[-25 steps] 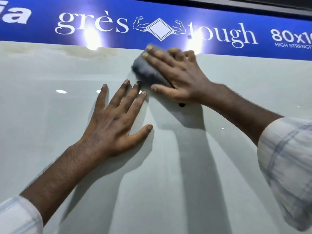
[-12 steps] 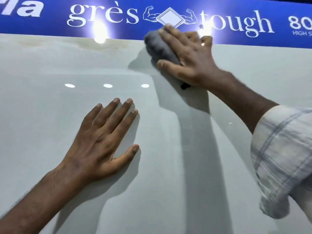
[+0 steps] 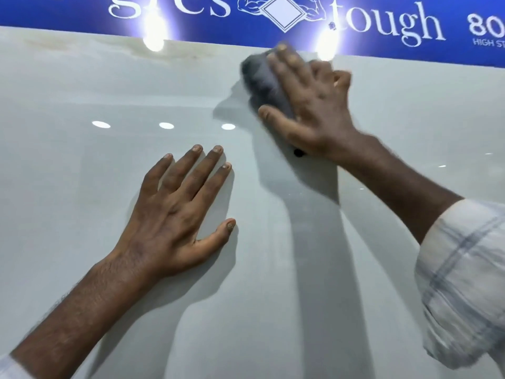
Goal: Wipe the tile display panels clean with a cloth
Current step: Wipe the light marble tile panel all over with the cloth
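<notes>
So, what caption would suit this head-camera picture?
Right hand presses a grey cloth high on the glossy tile panel; left hand rests flat below.

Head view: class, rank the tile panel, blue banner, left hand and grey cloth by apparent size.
1. tile panel, filling most of the frame.
2. blue banner, cropped by the frame.
3. left hand.
4. grey cloth, partly hidden under the right hand, so unsure.
</notes>
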Motion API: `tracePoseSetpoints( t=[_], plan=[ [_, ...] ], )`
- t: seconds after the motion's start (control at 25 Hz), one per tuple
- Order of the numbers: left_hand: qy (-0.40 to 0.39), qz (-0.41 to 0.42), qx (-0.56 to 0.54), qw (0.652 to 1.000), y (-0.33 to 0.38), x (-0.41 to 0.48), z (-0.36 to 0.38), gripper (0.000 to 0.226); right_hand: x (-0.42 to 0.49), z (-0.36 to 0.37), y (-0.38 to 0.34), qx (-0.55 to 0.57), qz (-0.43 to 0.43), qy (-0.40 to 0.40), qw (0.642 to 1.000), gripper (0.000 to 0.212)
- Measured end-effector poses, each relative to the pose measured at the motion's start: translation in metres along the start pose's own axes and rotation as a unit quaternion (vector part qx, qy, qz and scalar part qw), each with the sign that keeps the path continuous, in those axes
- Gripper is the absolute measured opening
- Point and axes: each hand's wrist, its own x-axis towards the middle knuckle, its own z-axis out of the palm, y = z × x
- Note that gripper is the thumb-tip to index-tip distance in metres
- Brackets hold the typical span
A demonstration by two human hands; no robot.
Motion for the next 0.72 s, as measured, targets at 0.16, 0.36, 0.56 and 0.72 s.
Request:
tracePoseSetpoints(
  t=[0.16,0.36,0.56,0.72],
  plan=[
    [0.002,0.002,-0.009,1.000,0.002,0.001,-0.002,0.077,-0.030,-0.005,-0.010,0.008,-0.222,-0.020,0.975,0.075],
    [-0.003,0.015,-0.042,0.999,0.000,-0.005,-0.004,0.075,-0.007,-0.008,0.008,0.014,0.010,0.000,1.000,0.079],
    [0.006,0.045,-0.039,0.998,0.001,-0.038,-0.009,0.072,-0.095,-0.010,-0.076,0.007,-0.145,-0.012,0.989,0.074],
    [-0.022,0.048,-0.053,0.997,0.004,-0.057,-0.013,0.078,-0.073,-0.019,-0.019,-0.026,-0.113,-0.023,0.993,0.073]
  ],
)
